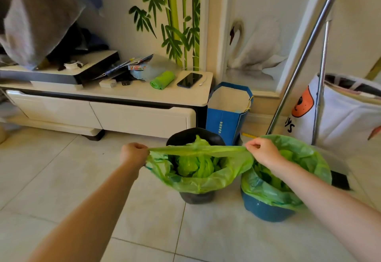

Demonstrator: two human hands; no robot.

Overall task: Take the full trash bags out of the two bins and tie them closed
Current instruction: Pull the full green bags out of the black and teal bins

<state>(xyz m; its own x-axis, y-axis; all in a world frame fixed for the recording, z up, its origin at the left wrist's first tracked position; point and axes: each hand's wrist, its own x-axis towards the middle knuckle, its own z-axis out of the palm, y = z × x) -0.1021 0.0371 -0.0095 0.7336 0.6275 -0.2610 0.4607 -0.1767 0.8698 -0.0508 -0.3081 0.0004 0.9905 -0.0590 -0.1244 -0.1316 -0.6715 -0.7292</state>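
Left hand and right hand, both closed on the rim of the green trash bag, stretch its far edge taut between them above the black bin. The bag still sits in that bin on the tiled floor. Just right stands the blue bin, lined with a second green bag.
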